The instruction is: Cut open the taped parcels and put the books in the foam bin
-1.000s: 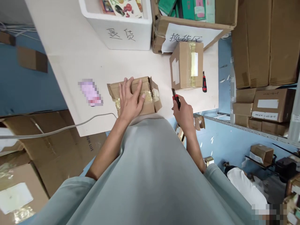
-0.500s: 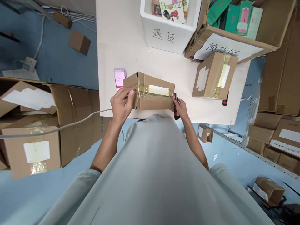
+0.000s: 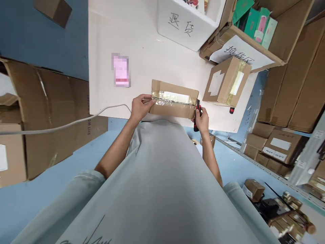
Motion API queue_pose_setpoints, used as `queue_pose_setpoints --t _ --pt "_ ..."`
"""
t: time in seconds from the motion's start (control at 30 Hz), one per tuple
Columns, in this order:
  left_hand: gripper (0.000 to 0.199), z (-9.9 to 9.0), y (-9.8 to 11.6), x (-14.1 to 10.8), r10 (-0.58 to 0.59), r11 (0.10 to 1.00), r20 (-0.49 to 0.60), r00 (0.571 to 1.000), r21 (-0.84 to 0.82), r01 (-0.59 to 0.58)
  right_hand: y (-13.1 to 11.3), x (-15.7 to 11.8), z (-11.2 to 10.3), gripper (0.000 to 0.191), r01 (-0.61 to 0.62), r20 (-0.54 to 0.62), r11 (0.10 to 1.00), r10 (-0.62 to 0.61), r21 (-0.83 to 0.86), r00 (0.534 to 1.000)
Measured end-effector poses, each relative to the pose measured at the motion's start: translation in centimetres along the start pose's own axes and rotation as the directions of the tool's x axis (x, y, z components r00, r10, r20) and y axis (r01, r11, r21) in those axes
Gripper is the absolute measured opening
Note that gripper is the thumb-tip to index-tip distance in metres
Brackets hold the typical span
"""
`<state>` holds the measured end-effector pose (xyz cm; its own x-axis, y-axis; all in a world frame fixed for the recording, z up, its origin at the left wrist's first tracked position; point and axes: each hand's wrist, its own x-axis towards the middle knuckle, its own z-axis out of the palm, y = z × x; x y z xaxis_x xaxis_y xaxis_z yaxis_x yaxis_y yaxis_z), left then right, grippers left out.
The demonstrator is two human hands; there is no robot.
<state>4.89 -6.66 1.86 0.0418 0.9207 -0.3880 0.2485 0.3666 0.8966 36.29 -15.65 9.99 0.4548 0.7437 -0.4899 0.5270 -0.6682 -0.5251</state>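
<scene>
Left grip [image 3: 140, 108] clamped on left end of taped carton [image 3: 172, 110], head view, near front edge of bench [image 3: 152, 61]; right grip [image 3: 202, 121] wrapped around black-and-red cutter [image 3: 196, 125] at carton's right end. Second carton [image 3: 225, 83] sits rightward, before open box [image 3: 286, 30] of green packages [image 3: 252, 23]. Blurred pink phone [image 3: 121, 70] lies left.

Left hand [image 3: 141, 107]: pinching, turned inward
Left forearm [image 3: 115, 149]: bare, slanting forward and inward
Right hand [image 3: 202, 120]: curled in a grip
Right forearm [image 3: 211, 159]: bare, reaching forward more steeply
</scene>
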Motion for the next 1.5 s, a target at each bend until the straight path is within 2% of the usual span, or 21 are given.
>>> queue_pose_setpoints --t 0.1,0.13,0.2,0.27,0.33,0.4,0.5,0.63,0.77,0.97,1.1,1.23,1.3,1.43,1.5 --pt "0.041 0.3 -0.7 -0.2 0.034 0.999 -0.01 0.999 -0.037 -0.034 -1.2 -0.9 -0.8 0.043 0.123 -0.068 0.966 -0.142 -0.228 0.988" --pt "0.042 0.3 -0.7 -0.3 0.052 0.998 -0.017 0.998 -0.041 -0.053 -2.1 -1.2 -1.0 0.045 0.18 -0.057 0.939 -0.205 -0.291 0.977" --pt "0.038 0.3 -0.6 -0.7 0.088 0.996 -0.019 0.996 -0.033 -0.089 -4.4 -1.8 -0.9 0.048 0.316 0.066 0.871 -0.315 -0.376 0.947" --pt "0.027 0.3 -0.4 -0.9 0.122 0.992 -0.008 0.992 -0.008 -0.122 -7.3 -2.2 -0.4 0.048 0.464 0.261 0.775 -0.386 -0.429 0.885" --pt "0.02 0.2 -0.3 -0.9 0.149 0.989 0.009 0.989 0.02 -0.149 -10.2 -2.3 0.5 0.048 0.579 0.427 0.653 -0.4 -0.488 0.811" --pt "0.02 0.3 -0.4 -0.7 0.166 0.986 0.02 0.986 0.029 -0.167 -12.7 -2.0 1.5 0.048 0.641 0.535 0.529 -0.363 -0.556 0.763" --pt "0.024 0.4 -0.6 -0.3 0.175 0.984 0.013 0.984 0.037 -0.176 -15.1 -1.1 3.0 0.049 0.685 0.621 0.379 -0.295 -0.622 0.726" --pt "0.026 0.9 -0.8 -0.1 0.142 0.988 0.001 0.99 0.059 -0.142 -16.2 -0.2 4.2 0.051 0.722 0.675 0.26 -0.257 -0.641 0.692" --pt "0.029 1.1 -0.9 -0.2 0.109 0.992 -0.012 0.994 0.066 -0.108 -17.3 -0.3 4.7 0.048 0.733 0.699 0.203 -0.221 -0.649 0.68" --pt "0.031 1.2 -0.5 -0.4 0.109 0.988 -0.045 0.993 0.117 -0.103 -19.3 -1.6 5.2 0.047 0.728 0.699 0.18 -0.206 -0.661 0.685" --pt "0.031 1.6 -0.4 -0.6 0.118 0.986 -0.079 0.99 0.131 -0.107 -19.3 -1.8 5.3 0.046 0.716 0.686 0.194 -0.206 -0.671 0.698" --pt "0.03 1.9 -0.3 -0.7 0.123 0.986 -0.118 0.985 0.131 -0.107 -17.1 -0.7 3.9 0.042 0.681 0.645 0.261 -0.22 -0.684 0.732" --pt "0.03 2.0 -0.3 -0.8 0.121 0.985 -0.134 0.983 0.136 -0.103 -14.9 0.3 2.1 0.041 0.647 0.611 0.284 -0.214 -0.708 0.762" --pt "0.028 2.3 0.0 -1.0 0.118 0.985 -0.17 0.978 0.148 -0.093 -9.4 2.1 -3.4 0.042 0.531 0.521 0.288 -0.116 -0.797 0.846" --pt "0.026 2.4 0.1 -1.1 0.128 0.983 -0.176 0.976 0.153 -0.101 -7.2 2.3 -5.7 0.044 0.505 0.496 0.29 -0.11 -0.813 0.861"
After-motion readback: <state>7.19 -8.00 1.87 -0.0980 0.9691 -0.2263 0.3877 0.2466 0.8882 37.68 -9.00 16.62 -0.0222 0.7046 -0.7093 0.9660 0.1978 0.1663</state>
